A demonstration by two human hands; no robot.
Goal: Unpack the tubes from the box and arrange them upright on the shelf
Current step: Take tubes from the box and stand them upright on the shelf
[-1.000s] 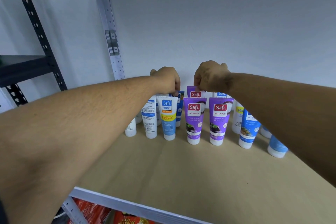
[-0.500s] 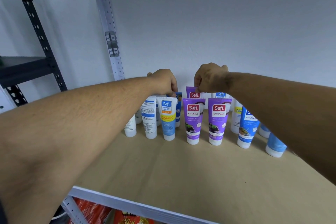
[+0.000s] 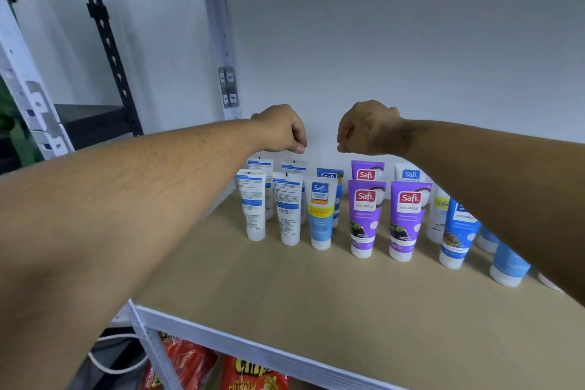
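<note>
My left grip (image 3: 285, 131): fingers curled, nothing held, above the far row of tubes. My right grip (image 3: 364, 130): likewise curled and empty, level with the left, a gap between them. Tubes, all upright on the shelf (image 3: 285, 288), caps down: two white tubes (image 3: 286, 212) at left; one blue-and-yellow tube (image 3: 321, 215) beside them; two purple tubes (image 3: 387, 218) at centre; blue tubes (image 3: 457, 231) at right, partly behind my right forearm. A second row stood behind, against the far wall. Red snack packets (image 3: 253, 372) lay on the level below.
</note>
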